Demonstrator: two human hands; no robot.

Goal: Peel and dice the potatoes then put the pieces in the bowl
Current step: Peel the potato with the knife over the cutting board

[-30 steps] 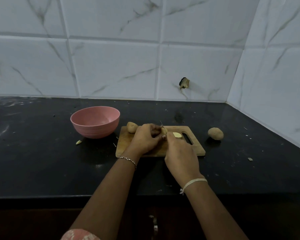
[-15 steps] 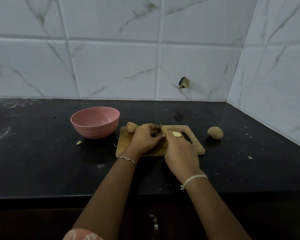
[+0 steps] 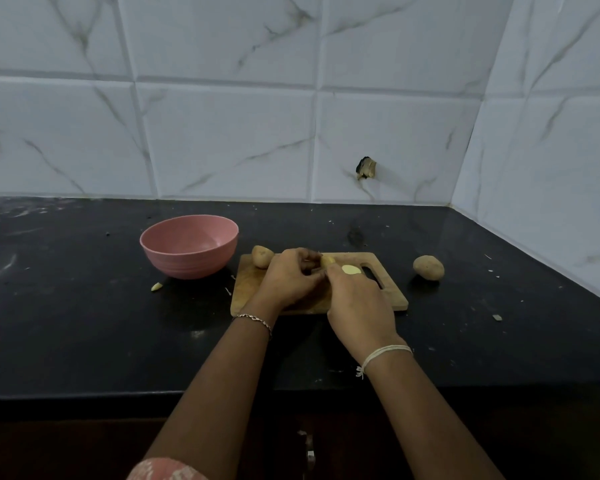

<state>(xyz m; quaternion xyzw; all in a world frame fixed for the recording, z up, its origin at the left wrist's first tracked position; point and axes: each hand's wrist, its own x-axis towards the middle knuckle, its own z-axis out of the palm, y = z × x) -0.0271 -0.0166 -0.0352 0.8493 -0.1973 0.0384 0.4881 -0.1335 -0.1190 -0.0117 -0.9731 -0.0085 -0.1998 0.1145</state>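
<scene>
2 hands meet over the wooden cutting board [image 3: 394, 294], frame centre. Left hand [image 3: 288, 282] fingers curl round a peeled potato piece [image 3: 327, 260]; right hand [image 3: 357, 303] touches it, grasp unclear. Pink bowl [image 3: 187, 261] left of board.

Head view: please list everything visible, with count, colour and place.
bowl: 1, pink, counter, left of cutting board
cutting board: 1, brown wood, counter centre
potato on board: 1, brown, far-left corner
potato off board: 1, brown, counter, right of board
slice: 1, pale yellow, on board beside handle slot
peeled piece: 1, yellow, over board
scrap: 1, pale, counter near bowl
counter: 1, black
left hand: 1, grips peeled piece
right hand: 1, at peeled piece, grip hidden
</scene>
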